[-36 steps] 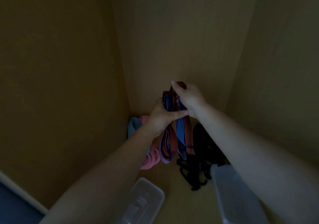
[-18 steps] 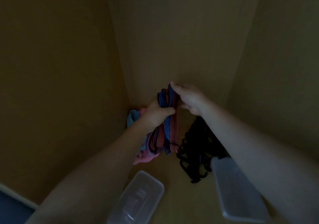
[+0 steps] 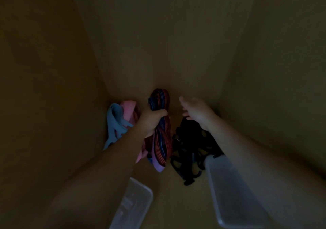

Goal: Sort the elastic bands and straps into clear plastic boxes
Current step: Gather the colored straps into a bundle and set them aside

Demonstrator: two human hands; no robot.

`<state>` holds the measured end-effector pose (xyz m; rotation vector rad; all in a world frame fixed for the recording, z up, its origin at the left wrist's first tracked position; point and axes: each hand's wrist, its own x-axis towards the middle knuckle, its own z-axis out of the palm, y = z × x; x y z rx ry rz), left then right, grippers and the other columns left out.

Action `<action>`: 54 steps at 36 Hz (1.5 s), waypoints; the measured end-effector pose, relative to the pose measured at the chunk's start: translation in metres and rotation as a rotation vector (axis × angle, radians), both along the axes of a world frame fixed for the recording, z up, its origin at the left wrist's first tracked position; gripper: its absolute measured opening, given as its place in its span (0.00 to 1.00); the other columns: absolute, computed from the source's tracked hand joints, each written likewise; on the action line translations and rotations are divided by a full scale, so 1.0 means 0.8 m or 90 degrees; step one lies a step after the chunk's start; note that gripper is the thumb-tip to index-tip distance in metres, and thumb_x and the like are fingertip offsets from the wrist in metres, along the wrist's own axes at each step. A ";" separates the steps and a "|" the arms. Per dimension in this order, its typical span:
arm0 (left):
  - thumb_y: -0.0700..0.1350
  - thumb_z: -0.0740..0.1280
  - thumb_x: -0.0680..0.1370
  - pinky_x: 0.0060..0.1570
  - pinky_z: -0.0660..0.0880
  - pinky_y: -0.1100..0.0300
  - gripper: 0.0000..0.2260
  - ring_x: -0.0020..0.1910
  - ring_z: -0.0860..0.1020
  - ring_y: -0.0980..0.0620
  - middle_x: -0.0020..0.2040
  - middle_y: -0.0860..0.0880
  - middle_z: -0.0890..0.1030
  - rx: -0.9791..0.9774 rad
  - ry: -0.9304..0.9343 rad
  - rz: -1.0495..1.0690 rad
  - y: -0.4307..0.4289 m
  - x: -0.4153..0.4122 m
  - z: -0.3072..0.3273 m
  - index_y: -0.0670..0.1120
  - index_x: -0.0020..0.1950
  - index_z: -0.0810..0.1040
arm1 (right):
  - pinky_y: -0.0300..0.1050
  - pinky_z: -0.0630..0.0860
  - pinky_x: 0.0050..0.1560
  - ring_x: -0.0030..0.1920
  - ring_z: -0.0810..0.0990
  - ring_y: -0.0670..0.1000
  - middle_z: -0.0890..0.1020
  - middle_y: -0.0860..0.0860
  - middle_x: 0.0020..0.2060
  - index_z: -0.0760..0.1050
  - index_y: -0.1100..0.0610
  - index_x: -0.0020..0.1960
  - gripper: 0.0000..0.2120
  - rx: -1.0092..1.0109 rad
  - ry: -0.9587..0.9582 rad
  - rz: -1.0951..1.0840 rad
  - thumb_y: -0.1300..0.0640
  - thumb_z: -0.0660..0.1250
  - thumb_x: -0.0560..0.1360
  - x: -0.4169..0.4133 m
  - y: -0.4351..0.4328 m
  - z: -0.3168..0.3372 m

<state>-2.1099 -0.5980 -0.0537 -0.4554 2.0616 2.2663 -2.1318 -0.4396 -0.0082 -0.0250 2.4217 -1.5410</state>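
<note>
Where the left hand (image 3: pixel 152 119) grips: fingers curled round the middle of the striped straps (image 3: pixel 162 140), a red-and-blue bundle with its loop standing above the fist and its tails hanging toward the shelf (image 3: pixel 176 204)
Right hand (image 3: pixel 197 112): open, fingers relaxed, holding nothing; just beside the bundle's loop with a clear gap between; above the black straps (image 3: pixel 187 151)
Black straps: loose tangle on the shelf, right of the striped tails; near edge meets the far end of the right box (image 3: pixel 229 190)
Pink bands (image 3: pixel 129 109) and light-blue band (image 3: pixel 114 121): heaped in the back-left corner against the left wall (image 3: pixel 53 87); partly hidden by the left forearm
Left box (image 3: pixel 139 198): clear plastic, at the near edge of view beside the left forearm; contents unreadable in the dim light
Right box: clear plastic; right forearm crosses its right side
Open room: bare strip of shelf between the two boxes, running up to the striped tails; wooden walls close in left, back and right
</note>
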 end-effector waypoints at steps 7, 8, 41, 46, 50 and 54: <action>0.38 0.69 0.74 0.44 0.79 0.52 0.13 0.43 0.81 0.46 0.46 0.42 0.82 0.084 -0.060 -0.087 0.023 -0.037 -0.020 0.39 0.58 0.78 | 0.49 0.78 0.54 0.44 0.79 0.49 0.78 0.49 0.44 0.72 0.51 0.46 0.13 -0.030 -0.011 -0.065 0.42 0.59 0.80 -0.022 0.019 -0.034; 0.39 0.69 0.74 0.41 0.79 0.54 0.13 0.42 0.81 0.47 0.44 0.43 0.82 0.078 -0.060 -0.106 0.026 -0.041 -0.020 0.38 0.57 0.78 | 0.50 0.78 0.54 0.45 0.79 0.50 0.79 0.50 0.45 0.73 0.51 0.47 0.14 -0.029 -0.011 -0.072 0.42 0.59 0.79 -0.024 0.021 -0.037; 0.46 0.68 0.77 0.56 0.65 0.64 0.21 0.62 0.71 0.46 0.62 0.43 0.73 -0.675 0.268 -0.282 0.003 0.015 -0.083 0.43 0.68 0.69 | 0.58 0.51 0.76 0.77 0.39 0.54 0.39 0.46 0.77 0.40 0.41 0.78 0.59 0.442 -0.062 0.451 0.37 0.77 0.62 -0.014 0.043 -0.083; 0.50 0.62 0.78 0.72 0.56 0.48 0.31 0.74 0.57 0.44 0.77 0.43 0.55 -0.797 0.184 -0.325 0.002 0.025 -0.108 0.51 0.78 0.53 | 0.68 0.50 0.73 0.76 0.34 0.63 0.35 0.52 0.77 0.35 0.45 0.78 0.64 0.660 -0.018 0.497 0.33 0.76 0.59 -0.004 0.015 -0.108; 0.53 0.54 0.77 0.71 0.56 0.44 0.25 0.75 0.57 0.43 0.77 0.43 0.58 -0.843 0.124 -0.338 -0.005 0.024 -0.133 0.54 0.75 0.63 | 0.71 0.51 0.72 0.75 0.37 0.67 0.38 0.55 0.77 0.39 0.47 0.78 0.60 0.724 0.009 0.459 0.38 0.78 0.62 -0.006 0.015 -0.127; 0.54 0.55 0.80 0.73 0.54 0.45 0.24 0.76 0.54 0.44 0.78 0.43 0.54 -0.944 0.085 -0.330 -0.012 0.015 -0.145 0.53 0.77 0.60 | 0.69 0.55 0.72 0.75 0.39 0.68 0.41 0.54 0.78 0.40 0.46 0.78 0.56 0.750 -0.012 0.421 0.43 0.77 0.66 -0.020 0.037 -0.132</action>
